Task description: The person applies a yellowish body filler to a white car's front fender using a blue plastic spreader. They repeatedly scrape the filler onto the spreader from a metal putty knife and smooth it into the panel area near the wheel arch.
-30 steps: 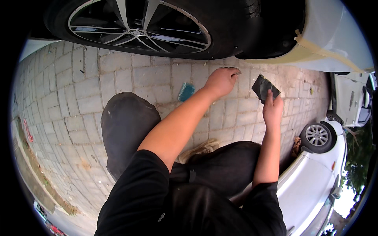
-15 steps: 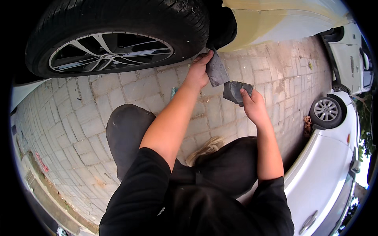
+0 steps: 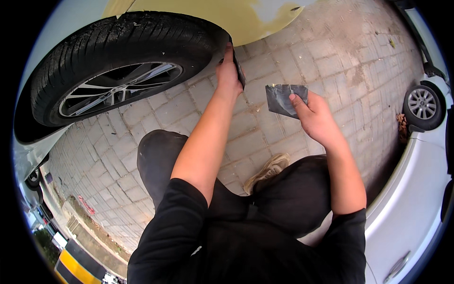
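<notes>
My left hand is closed on a dark grey sheet of sandpaper, seen nearly edge-on. It is raised beside the tyre, just below the lower edge of a car body panel with a yellowish coat on it. Whether the sheet touches the panel I cannot tell. Lower and to the right, my right hand pinches a second dark piece of sandpaper under the thumb. That piece is held flat over the paving, its face marked with a paler grey smear.
The spoked wheel fills the upper left. Grey paving bricks lie under me, with my knees bent and a beige shoe below. A white car stands along the right side. A black-and-yellow striped block shows at the lower left.
My left hand has moved up toward the panel and turned its sandpaper edge-on. The two sheets are farther apart. My view has shifted, showing more of the wheel arch.
</notes>
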Available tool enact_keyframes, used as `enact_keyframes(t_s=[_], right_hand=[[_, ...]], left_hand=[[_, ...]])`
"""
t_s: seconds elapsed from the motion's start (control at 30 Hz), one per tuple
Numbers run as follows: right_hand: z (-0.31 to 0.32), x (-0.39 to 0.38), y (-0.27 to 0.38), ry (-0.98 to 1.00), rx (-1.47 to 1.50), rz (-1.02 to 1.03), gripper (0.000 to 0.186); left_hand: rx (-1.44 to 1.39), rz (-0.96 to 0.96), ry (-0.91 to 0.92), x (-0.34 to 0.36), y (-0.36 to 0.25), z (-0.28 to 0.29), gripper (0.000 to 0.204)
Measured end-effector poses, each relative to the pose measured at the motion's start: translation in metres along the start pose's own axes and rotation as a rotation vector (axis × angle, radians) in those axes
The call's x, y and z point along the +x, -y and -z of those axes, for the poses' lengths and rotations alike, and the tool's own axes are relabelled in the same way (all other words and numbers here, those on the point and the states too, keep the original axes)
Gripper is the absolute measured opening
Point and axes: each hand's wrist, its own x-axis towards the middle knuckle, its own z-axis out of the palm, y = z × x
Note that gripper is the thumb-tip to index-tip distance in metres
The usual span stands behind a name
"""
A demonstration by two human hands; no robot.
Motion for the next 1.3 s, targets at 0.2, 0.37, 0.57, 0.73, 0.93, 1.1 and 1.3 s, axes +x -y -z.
enact_keyframes(t_s=[0.2, 0.37, 0.57, 0.73, 0.93, 1.1, 1.3], right_hand=[[0.011, -0.01, -0.001, 0.029, 0.078, -0.038, 0.025], [0.018, -0.011, 0.009, 0.048, 0.079, -0.068, 0.025], [0.014, -0.01, -0.003, 0.005, 0.113, 0.039, 0.024], [0.017, -0.007, -0.004, 0.039, 0.105, -0.031, 0.024], [0.014, -0.004, 0.0, 0.054, 0.067, -0.081, 0.025], [0.011, -0.002, -0.008, 0.059, 0.098, -0.029, 0.025], [0.012, -0.002, -0.002, 0.077, 0.108, -0.083, 0.025]], left_hand=[[-0.101, -0.093, 0.078, -0.009, -0.006, -0.012, 0.042], [-0.032, -0.093, -0.114, 0.0, 0.011, -0.005, 0.045], [-0.063, -0.164, -0.009, -0.003, 0.008, -0.011, 0.048], [-0.176, -0.095, 0.028, -0.01, 0.008, -0.021, 0.046], [-0.146, -0.101, 0.03, -0.012, 0.007, -0.017, 0.043], [-0.132, -0.157, -0.027, -0.007, 0.006, -0.018, 0.042], [-0.121, -0.167, -0.041, -0.017, 0.006, -0.02, 0.043]])
